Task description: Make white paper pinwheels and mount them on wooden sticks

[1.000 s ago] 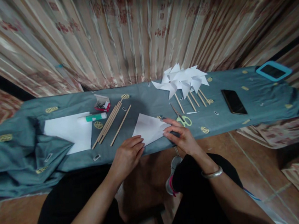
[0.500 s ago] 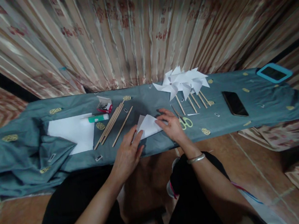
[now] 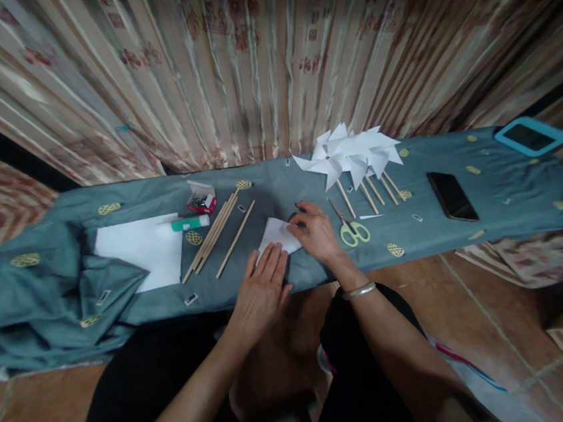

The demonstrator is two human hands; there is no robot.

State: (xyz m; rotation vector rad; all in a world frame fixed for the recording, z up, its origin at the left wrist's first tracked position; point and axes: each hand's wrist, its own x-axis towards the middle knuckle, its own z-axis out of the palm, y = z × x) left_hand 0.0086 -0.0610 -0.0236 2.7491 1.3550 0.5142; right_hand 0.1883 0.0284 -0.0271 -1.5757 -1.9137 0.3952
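Observation:
A folded white paper (image 3: 278, 233) lies on the blue-grey cloth-covered table (image 3: 279, 191) near its front edge. My left hand (image 3: 264, 291) rests flat on the paper's near part, fingers spread. My right hand (image 3: 316, 231) presses down on the paper's right side with bent fingers. A silver bangle (image 3: 359, 291) sits on my right wrist. Green-handled scissors (image 3: 351, 228) lie just right of my right hand.
Several wooden sticks (image 3: 218, 234) lie left of the paper, beside a glue stick (image 3: 188, 223), a small red box (image 3: 199, 197) and a white sheet (image 3: 141, 251). Finished paper pinwheels (image 3: 350, 153) lie at the back. A black phone (image 3: 451, 196) and a teal-cased tablet (image 3: 529, 136) lie right.
The paper has been folded smaller. My right hand moved up and left onto it. My left hand moved forward and flattened on it.

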